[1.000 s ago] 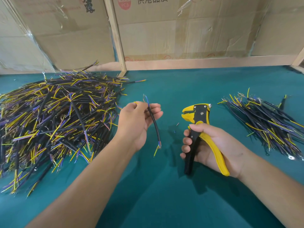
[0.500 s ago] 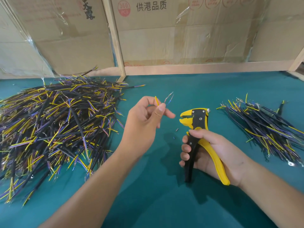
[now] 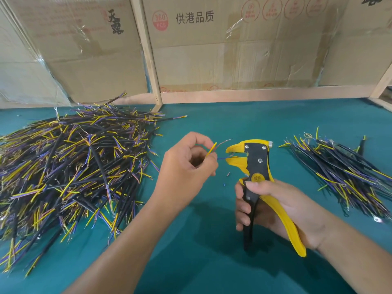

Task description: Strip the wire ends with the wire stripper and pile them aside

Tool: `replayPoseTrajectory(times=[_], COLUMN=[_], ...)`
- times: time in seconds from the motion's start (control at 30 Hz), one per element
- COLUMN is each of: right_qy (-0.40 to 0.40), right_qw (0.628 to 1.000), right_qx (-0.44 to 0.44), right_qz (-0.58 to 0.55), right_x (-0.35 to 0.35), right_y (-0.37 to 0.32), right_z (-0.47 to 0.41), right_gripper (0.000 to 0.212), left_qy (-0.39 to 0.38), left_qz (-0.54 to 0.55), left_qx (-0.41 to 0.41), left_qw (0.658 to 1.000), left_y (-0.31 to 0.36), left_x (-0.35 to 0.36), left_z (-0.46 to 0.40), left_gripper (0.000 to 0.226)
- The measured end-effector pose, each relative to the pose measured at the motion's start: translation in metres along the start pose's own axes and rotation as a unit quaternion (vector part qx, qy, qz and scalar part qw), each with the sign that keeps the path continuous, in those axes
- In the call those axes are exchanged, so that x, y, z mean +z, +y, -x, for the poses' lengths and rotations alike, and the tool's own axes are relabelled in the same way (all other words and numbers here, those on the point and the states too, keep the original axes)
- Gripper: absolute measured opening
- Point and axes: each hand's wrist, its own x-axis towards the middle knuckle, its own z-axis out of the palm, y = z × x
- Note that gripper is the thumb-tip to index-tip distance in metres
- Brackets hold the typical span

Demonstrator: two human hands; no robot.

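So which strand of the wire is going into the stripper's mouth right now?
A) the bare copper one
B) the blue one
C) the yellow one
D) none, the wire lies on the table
B: the blue strand from the left hand reaches between the open jaws of the stripper, while the yellow strand and the copper strand point up, clear of it.

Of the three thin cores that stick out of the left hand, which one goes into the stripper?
The blue core; the yellow core and the bare strand point upward.

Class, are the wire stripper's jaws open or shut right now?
Open: the wire stripper shows a gap between its yellow jaws, blue wire end entering.
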Motion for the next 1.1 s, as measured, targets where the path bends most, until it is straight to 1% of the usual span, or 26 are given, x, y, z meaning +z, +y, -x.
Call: replayPoseTrajectory(times=[0.2,0.37,0.6,0.77,0.9,0.97,1.1], right_qy=[-0.018,-0.044,-0.083,-0.094,-0.067,-0.051,-0.05], right_qw=[1.0,0.999,0.996,0.995,0.998,0.999,0.999], right_qx=[-0.002,-0.008,-0.012,-0.01,-0.003,0.004,0.005], right_qz=[0.009,0.01,0.012,0.018,0.02,0.016,0.005], right_x=[-0.001,-0.001,0.001,0.004,0.006,0.008,0.009], right_y=[0.0,0.0,-0.003,-0.002,-0.001,0.0,0.001], right_z=[0.001,0.002,0.005,0.007,0.007,0.006,0.007], right_gripper=[0.032,0.035,0.041,0.039,0.034,0.033,0.04], left_qy=[0.008,0.007,-0.011,-0.009,-0.011,-0.013,-0.017], left_qz=[-0.003,0.04,0.103,0.096,0.099,0.101,0.109], left_qx=[0.0,-0.006,-0.011,-0.016,-0.018,-0.019,-0.019], left_qw=[1.0,0.999,0.995,0.995,0.995,0.995,0.994], left_y=[-0.001,-0.003,-0.002,-0.002,-0.002,-0.002,-0.002], left_x=[-0.002,-0.004,-0.004,-0.002,-0.001,-0.001,0.0], left_z=[-0.002,-0.004,-0.005,-0.003,-0.003,-0.003,-0.003], left_gripper=[0.008,0.013,0.027,0.024,0.022,0.018,0.012])
